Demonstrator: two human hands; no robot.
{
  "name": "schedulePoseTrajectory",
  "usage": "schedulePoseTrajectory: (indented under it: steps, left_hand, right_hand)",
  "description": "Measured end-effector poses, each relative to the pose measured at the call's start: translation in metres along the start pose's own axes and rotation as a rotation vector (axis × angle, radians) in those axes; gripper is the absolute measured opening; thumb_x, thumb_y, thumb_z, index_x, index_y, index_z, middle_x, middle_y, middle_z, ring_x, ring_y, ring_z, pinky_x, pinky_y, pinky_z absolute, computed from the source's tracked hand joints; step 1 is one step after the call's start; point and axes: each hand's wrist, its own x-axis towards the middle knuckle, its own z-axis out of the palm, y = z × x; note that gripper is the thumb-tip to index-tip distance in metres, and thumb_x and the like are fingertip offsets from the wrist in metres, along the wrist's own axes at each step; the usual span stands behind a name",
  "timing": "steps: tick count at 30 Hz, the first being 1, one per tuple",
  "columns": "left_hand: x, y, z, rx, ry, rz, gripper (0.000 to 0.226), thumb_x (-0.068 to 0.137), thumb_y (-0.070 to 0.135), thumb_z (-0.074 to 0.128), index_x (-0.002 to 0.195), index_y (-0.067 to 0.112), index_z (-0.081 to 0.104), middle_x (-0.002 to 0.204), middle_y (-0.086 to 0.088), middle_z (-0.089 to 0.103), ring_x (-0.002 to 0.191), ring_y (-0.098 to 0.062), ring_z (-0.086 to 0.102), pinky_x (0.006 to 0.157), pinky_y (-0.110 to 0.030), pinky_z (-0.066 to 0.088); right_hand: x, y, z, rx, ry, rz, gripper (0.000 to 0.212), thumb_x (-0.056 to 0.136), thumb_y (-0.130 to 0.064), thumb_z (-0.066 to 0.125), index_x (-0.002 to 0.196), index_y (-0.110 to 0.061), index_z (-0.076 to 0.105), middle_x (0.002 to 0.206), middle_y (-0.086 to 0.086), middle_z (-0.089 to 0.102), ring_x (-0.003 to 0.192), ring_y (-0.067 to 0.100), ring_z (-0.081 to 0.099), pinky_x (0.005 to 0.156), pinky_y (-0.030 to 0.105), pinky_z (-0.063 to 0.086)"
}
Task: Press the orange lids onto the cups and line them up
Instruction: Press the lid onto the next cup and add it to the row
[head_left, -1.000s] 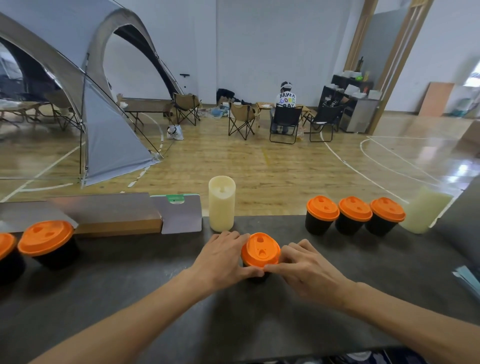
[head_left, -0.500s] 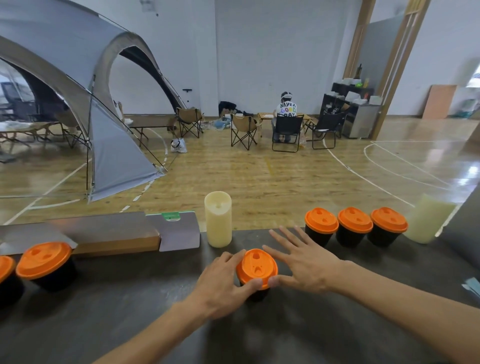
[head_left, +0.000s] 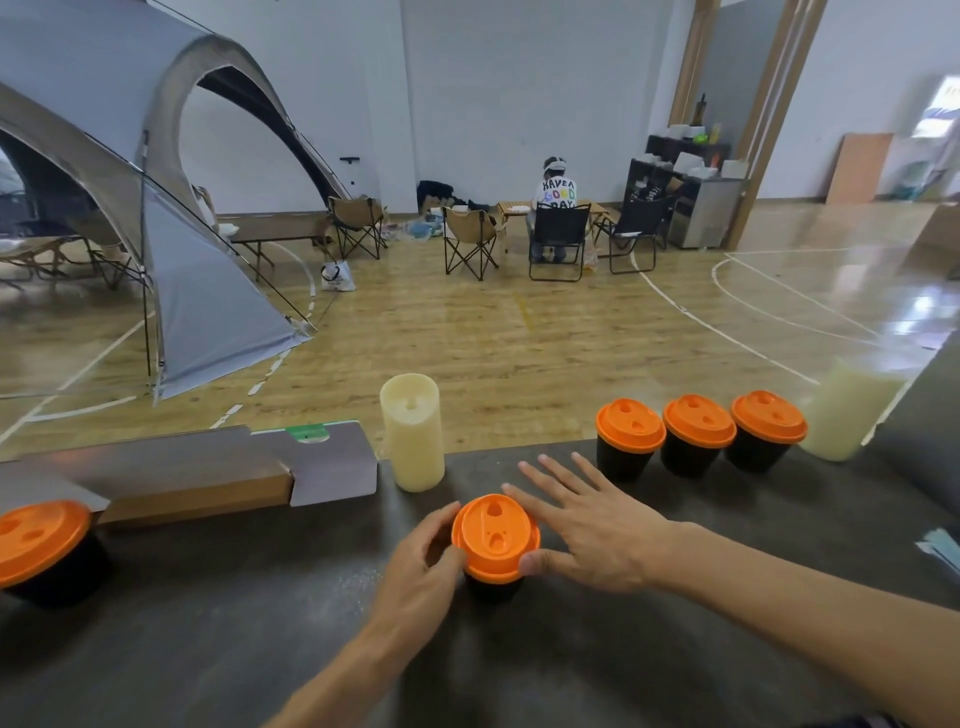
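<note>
The small black cup with the round orange plastic lid (head_left: 495, 538) stands in the middle of the dark surface (head_left: 218, 623). The left hand (head_left: 423, 566) curls around its side. The right hand (head_left: 592, 525) is spread flat, thumb touching the lid.

Bright orange plastic lids (head_left: 495, 538) on black paper cups (head_left: 623, 460), dark grey matte tabletop (head_left: 571, 675), cream pillar candle (head_left: 413, 434), honey-brown wooden floor (head_left: 493, 338) with white lines.

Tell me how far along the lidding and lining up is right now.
Done: three black cups with orange lids stand in a row at the far right. In hand: the middle orange-lidded black cup, left hand against it, right hand spread open beside it. Left: this cup and the lidded one at far left aren't in the row yet.
</note>
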Motion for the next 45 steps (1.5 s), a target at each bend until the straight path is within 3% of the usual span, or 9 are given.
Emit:
schedulePoseTrajectory:
  steps: [6,11,18,21,24,28,35,43,45]
  left_hand:
    - [0.031,0.007,-0.017,0.066,-0.04,-0.045,0.014,0.096,0.021,0.064,0.086,0.021,0.072,0.083,0.008,0.075,0.079,-0.001,0.068,0.073,-0.022,0.05]
    - [0.07,0.018,-0.031,0.126,-0.341,-0.334,0.038,0.087,0.055,0.067,0.076,0.018,0.07,0.082,0.004,0.077,0.08,-0.006,0.071,0.077,-0.028,0.049]
    - [0.074,0.023,-0.016,0.196,-0.198,-0.375,0.048,0.078,0.066,0.069,0.071,0.019,0.067,0.066,0.007,0.073,0.072,-0.008,0.068,0.065,-0.025,0.047]
    - [0.062,0.026,-0.01,0.213,-0.078,-0.298,0.039,0.091,0.052,0.064,0.077,0.016,0.066,0.075,0.0,0.074,0.076,-0.013,0.068,0.078,-0.034,0.057]
    - [0.045,0.027,-0.012,0.143,-0.153,-0.145,0.014,0.099,0.022,0.057,0.11,0.021,0.065,0.109,0.001,0.069,0.105,-0.012,0.064,0.1,-0.039,0.051]
    - [0.022,0.021,-0.019,0.326,-0.445,0.044,0.074,0.078,0.035,0.078,0.141,0.034,0.039,0.132,0.022,0.053,0.12,0.009,0.049,0.106,-0.019,0.038]
    - [0.043,0.034,0.01,0.397,-0.312,0.186,0.082,0.066,0.038,0.087,0.136,0.031,0.045,0.126,0.017,0.058,0.116,0.001,0.053,0.105,-0.031,0.043]
    - [0.112,0.074,0.049,0.454,-0.218,0.186,0.06,0.063,0.036,0.091,0.11,0.032,0.054,0.1,0.015,0.06,0.098,-0.01,0.059,0.081,-0.019,0.044]
    - [0.123,0.078,0.053,0.482,-0.215,0.193,0.045,0.065,0.032,0.09,0.09,0.039,0.054,0.085,0.022,0.057,0.087,-0.008,0.057,0.068,-0.008,0.04]
  right_hand:
    - [0.002,0.0,-0.007,0.013,-0.01,-0.003,0.092,0.079,-0.09,0.018,0.153,-0.047,-0.016,0.157,-0.009,-0.03,0.144,0.017,-0.035,0.115,0.044,-0.025]
    - [0.003,-0.002,-0.007,0.021,-0.019,0.012,0.095,0.078,-0.089,0.019,0.155,-0.045,-0.014,0.16,-0.008,-0.027,0.144,0.017,-0.033,0.114,0.042,-0.025]
    - [0.001,-0.006,-0.014,0.042,-0.024,0.017,0.095,0.084,-0.084,0.031,0.159,-0.036,-0.004,0.166,-0.002,-0.015,0.149,0.019,-0.024,0.117,0.044,-0.02]
    - [0.0,-0.009,-0.022,0.116,0.013,0.012,0.092,0.086,-0.077,0.047,0.16,-0.033,0.013,0.168,0.0,0.001,0.152,0.017,-0.01,0.121,0.042,-0.012]
    - [-0.001,-0.008,-0.026,0.189,0.088,0.015,0.089,0.083,-0.075,0.057,0.156,-0.032,0.029,0.167,0.001,0.014,0.153,0.015,-0.001,0.12,0.037,-0.01]
    - [-0.003,-0.004,-0.026,0.199,0.069,0.007,0.097,0.075,-0.081,0.06,0.155,-0.035,0.03,0.167,0.001,0.01,0.152,0.015,-0.005,0.121,0.04,-0.011]
    - [0.006,0.019,-0.042,0.058,0.104,0.003,0.097,0.067,-0.073,0.075,0.145,-0.023,0.049,0.166,0.008,0.015,0.152,0.025,0.004,0.12,0.044,-0.005]
    - [0.037,0.09,-0.079,-0.097,0.038,0.125,0.098,0.065,-0.065,0.079,0.148,-0.029,0.044,0.163,0.012,0.02,0.152,0.027,0.0,0.12,0.052,-0.012]
    - [0.045,0.099,-0.082,-0.1,0.018,0.14,0.099,0.064,-0.066,0.08,0.148,-0.029,0.044,0.163,0.011,0.02,0.152,0.027,-0.002,0.118,0.051,-0.013]
